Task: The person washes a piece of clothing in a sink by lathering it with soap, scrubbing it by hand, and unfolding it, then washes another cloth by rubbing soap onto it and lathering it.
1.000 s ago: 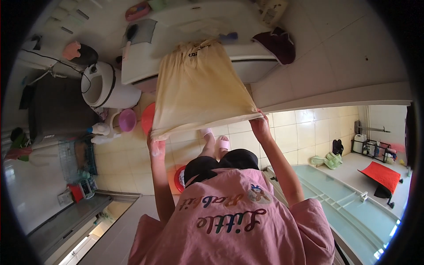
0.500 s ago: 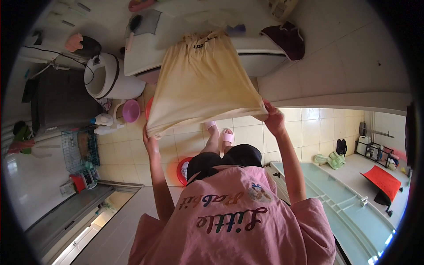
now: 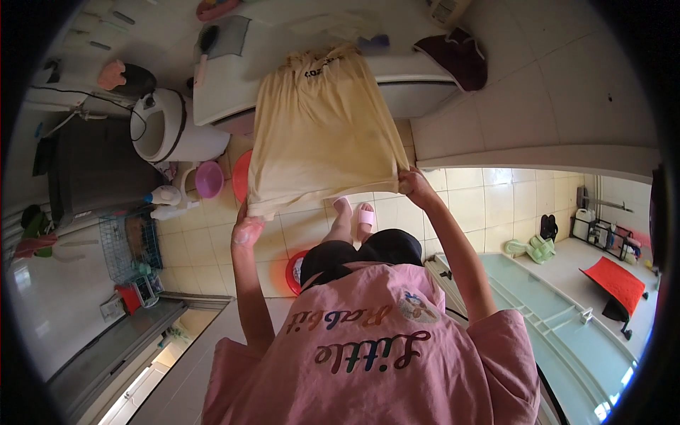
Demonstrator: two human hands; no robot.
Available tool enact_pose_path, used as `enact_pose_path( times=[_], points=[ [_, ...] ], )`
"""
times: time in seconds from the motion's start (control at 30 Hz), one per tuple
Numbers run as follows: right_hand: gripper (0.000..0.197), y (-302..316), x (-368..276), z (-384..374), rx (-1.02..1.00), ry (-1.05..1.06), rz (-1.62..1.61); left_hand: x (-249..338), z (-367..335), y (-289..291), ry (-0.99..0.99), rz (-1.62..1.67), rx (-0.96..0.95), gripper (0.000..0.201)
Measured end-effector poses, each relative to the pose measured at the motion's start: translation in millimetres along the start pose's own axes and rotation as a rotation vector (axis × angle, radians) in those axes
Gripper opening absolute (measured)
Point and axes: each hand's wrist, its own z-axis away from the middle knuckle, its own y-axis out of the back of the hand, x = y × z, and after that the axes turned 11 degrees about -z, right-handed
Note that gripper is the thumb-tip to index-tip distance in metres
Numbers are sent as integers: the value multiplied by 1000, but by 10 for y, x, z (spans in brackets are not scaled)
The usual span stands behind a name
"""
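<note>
A pale yellow garment [image 3: 322, 134] is stretched out in front of me, its wide hem toward me. Its far end lies bunched on a white counter [image 3: 212, 99], with dark lettering near the gathers; I see no sleeves. My left hand [image 3: 248, 230] is closed on the hem's left corner, with a whitish patch on its back. At the right corner my right hand [image 3: 414, 184] grips the same hem. The cloth between both hands hangs over the counter's front edge, above the tiled floor.
On the counter are a brush [image 3: 205, 53] and a dark red cloth [image 3: 460, 60]. To the left stand a white bucket-like appliance [image 3: 202, 134], a purple basin [image 3: 210, 180] and a red basin [image 3: 241, 177]. Another red basin [image 3: 294, 273] is beside my legs. A glass door [image 3: 524, 319] is at right.
My hands have come closer together, the right one moving left and the left one slightly right and nearer me. The garment's hem is narrower and its sides hang straighter.
</note>
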Motion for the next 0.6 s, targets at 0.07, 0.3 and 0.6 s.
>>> enact_pose_path(
  times=[0.07, 0.3, 0.6],
  points=[
    [34, -74, -16, 50, 58, 70, -45, 179, -73, -248, 19, 75, -20, 54],
    [51, -294, -473, -52, 224, -284, -234, -41, -229, 164, 313, -154, 342, 23],
    [18, -551, -365, -106, 172, -93, -678, -267, -272, 542, 95, 144, 362, 12]
  ],
)
